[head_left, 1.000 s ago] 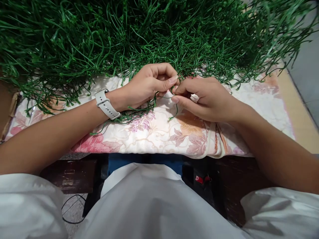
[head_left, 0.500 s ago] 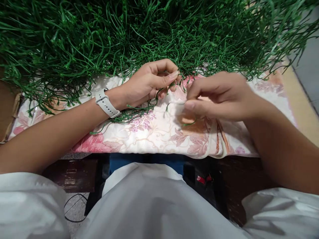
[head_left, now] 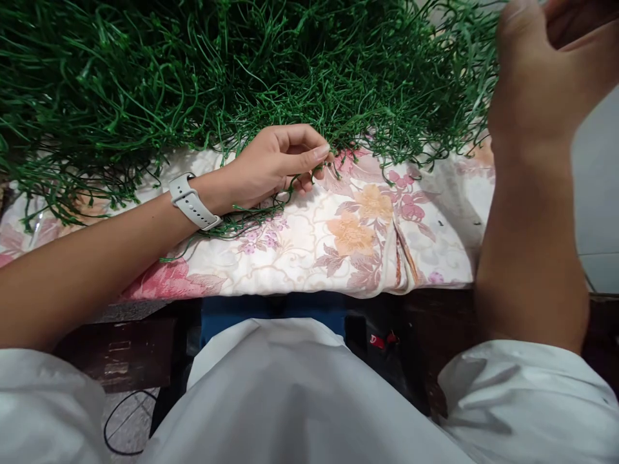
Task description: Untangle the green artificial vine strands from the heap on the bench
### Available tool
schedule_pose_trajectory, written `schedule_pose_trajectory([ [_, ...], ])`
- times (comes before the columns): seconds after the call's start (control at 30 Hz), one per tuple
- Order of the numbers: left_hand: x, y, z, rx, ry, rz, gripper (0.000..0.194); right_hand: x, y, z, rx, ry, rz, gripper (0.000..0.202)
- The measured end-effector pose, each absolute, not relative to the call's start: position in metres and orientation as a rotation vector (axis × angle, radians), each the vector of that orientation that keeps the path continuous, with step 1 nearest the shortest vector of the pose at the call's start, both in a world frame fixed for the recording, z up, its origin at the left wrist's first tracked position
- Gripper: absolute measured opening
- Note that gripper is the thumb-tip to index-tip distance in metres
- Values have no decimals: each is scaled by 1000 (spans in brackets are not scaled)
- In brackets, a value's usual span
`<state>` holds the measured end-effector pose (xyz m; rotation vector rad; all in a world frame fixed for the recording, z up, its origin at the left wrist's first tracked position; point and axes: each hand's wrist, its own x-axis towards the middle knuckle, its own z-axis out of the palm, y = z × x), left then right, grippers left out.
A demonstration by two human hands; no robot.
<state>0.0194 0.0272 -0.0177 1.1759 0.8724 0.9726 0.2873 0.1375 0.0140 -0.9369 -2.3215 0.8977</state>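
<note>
My left hand [head_left: 275, 164], with a pale watch strap on the wrist, pinches a thin green stem [head_left: 291, 185] between thumb and fingertips, just above the flowered cloth [head_left: 290, 258]. More green strands lie under that wrist. Behind the hand spreads a large heap of green artificial strands [head_left: 217, 77]. My right hand [head_left: 546, 71] is raised at the upper right corner, its thumb and fingers apart, partly cut off by the frame edge. Nothing shows in the visible part of it.
The cloth's front edge runs above my lap, with a fold [head_left: 399, 258] right of the middle. A dark wooden surface [head_left: 118, 354] lies lower left, near a black cable [head_left: 109, 432]. Pale tiles [head_left: 597, 193] show at the right.
My right hand has moved from beside the left hand up to the far upper right, and its fingers have spread. My left hand keeps its pinch. The whole view has shifted slightly.
</note>
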Motion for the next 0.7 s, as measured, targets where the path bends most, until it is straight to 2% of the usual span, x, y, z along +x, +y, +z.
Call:
schedule_pose_trajectory([
  [0.1, 18, 27, -20, 1197, 864, 974, 22, 281, 129, 12, -906, -2331, 814, 66],
  [0.2, 17, 28, -24, 1248, 862, 969, 22, 279, 123, 6, -817, -2214, 589, 55],
  [0.3, 16, 29, -27, 1293, 887, 949, 20, 277, 114, -3, -751, -2022, 372, 52],
  [0.5, 17, 28, -26, 1310, 886, 939, 29, 252, 84, -16, -563, -2397, 648, 49],
  [0.7, 19, 26, -23, 1366, 872, 898, 30, 238, 68, -11, -785, -2490, 486, 52],
])
